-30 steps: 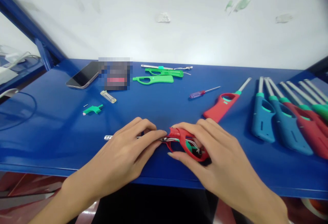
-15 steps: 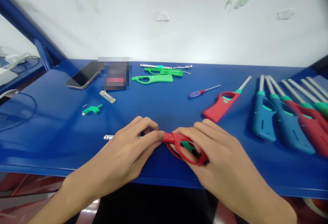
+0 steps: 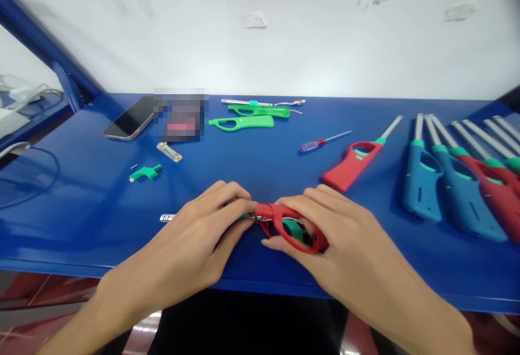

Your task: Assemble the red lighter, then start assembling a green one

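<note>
Both of my hands are on one red long-nosed lighter [image 3: 277,215] near the table's front edge. My left hand [image 3: 199,230] pinches it at the nozzle end, where the metal tube [image 3: 166,218] sticks out past my fingers to the left. My right hand [image 3: 341,225] wraps round the handle, its thumb beside the trigger loop. The casing stands parted near the neck, with metal and wire showing between its halves. A green trigger piece [image 3: 294,230] shows inside the loop. My palm hides the handle's end.
A whole red lighter [image 3: 349,166] and a screwdriver [image 3: 312,145] lie beyond my right hand. Blue lighters [image 3: 420,187] and red ones line the right side. Green casing halves [image 3: 247,122], a phone [image 3: 130,118], a clear fuel tank [image 3: 169,152] and a green trigger [image 3: 146,172] lie behind and left.
The lighter's neck has shifted slightly left in my hands, and a bit of metal and green now shows by my left fingertips. My right thumb has moved left below the loop.
</note>
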The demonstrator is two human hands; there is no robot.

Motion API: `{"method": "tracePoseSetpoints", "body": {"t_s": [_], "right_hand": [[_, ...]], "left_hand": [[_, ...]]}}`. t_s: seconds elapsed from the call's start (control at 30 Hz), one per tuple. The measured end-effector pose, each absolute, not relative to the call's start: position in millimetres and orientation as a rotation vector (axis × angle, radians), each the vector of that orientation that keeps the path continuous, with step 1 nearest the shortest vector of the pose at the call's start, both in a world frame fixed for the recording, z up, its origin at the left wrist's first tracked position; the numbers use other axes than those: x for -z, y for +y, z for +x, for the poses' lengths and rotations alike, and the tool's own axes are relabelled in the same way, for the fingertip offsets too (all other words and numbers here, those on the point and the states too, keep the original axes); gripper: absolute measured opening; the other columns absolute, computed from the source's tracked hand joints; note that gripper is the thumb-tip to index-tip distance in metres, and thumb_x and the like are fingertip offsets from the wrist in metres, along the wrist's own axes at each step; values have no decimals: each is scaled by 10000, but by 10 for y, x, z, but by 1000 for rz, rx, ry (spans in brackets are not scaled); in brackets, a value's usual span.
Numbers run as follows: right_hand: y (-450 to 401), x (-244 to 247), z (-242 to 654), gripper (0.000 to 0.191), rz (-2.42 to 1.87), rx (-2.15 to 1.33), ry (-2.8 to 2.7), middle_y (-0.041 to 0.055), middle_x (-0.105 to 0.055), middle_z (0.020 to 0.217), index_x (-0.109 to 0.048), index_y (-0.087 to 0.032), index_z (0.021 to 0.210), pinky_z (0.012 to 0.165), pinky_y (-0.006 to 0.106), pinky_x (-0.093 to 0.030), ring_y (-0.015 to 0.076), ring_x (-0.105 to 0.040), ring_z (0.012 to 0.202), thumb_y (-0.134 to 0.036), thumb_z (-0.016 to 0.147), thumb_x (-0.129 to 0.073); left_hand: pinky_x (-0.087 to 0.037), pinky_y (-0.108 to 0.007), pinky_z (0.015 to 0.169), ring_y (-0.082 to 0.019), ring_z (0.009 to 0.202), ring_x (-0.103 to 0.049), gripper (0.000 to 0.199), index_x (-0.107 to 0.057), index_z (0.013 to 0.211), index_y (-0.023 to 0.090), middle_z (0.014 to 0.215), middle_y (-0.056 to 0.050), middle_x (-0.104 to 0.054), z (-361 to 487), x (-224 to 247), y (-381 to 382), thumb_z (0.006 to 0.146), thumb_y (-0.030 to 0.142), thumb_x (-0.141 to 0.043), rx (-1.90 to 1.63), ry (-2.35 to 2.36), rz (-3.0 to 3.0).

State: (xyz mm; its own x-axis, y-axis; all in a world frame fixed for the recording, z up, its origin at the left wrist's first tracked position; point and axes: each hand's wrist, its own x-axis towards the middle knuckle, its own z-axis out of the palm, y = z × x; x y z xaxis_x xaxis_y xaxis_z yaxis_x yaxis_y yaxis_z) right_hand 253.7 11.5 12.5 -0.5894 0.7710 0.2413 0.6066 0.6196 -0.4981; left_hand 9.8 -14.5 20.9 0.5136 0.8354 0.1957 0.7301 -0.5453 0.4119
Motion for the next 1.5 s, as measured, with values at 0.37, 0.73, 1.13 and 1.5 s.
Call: {"method": "tracePoseSetpoints", "body": {"t_s": [0.37,0.73,1.13,1.5], "right_hand": [[43,-94,2598,404,-1111,-354,-2398,-34,-702,1002,-602,-282,1149,777,384,-492,212,-634,892,-401,873,-873],[96,-99,2609,390,-1120,-449,-2390,-67,-683,985,-613,-286,1116,770,363,-464,178,-607,871,-401,863,-886],[60,-88,2585,366,-1132,-475,-2370,-59,-675,963,-625,-271,1103,763,372,-463,184,-605,863,-361,866,-888],[80,-94,2600,345,-1135,-487,-2371,-52,-687,966,-634,-272,1071,734,381,-477,187,-612,849,-386,865,-886]], "left_hand": [[-478,-323,933,-163,1021,-614,148,-576,1115,252,1169,2,-634,153,-211,-97,1112,176,-448,-557,1282,2463],[-475,-290,939,-133,1062,-593,146,-599,1175,309,1159,38,-618,127,-230,-55,1112,213,-509,-529,1281,2274],[-508,-258,879,-116,1020,-630,204,-652,1253,359,1196,41,-609,158,-295,-37,1088,266,-577,-539,1375,2235],[-512,-278,847,-120,963,-633,194,-687,1188,302,1149,13,-613,151,-311,-45,1093,210,-544,-536,1317,2295]]}}
